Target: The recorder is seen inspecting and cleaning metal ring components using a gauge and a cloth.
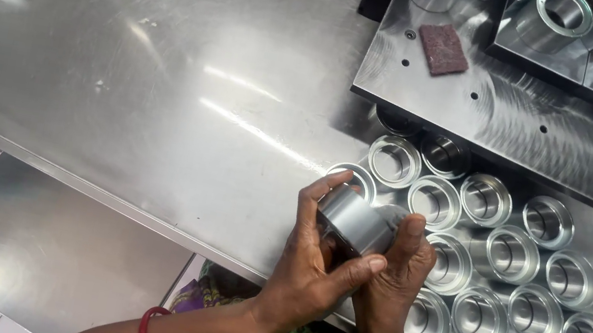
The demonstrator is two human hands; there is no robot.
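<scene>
Both hands, left hand (306,274) and right hand (397,278), fingers closed around one machined steel ring (353,221), held just above table (164,86) edge beside rows of rings (535,290); inspection-like handling, grip looks firm.

your left hand (307,270) and right hand (395,277) sit side by side at the near edge of the table (164,86), with a metal ring (353,221) between them. rows of rings (535,290) stand on the table to your right. behind them lies a flat plate (510,107), an abrasive pad (443,49) on it.
</scene>
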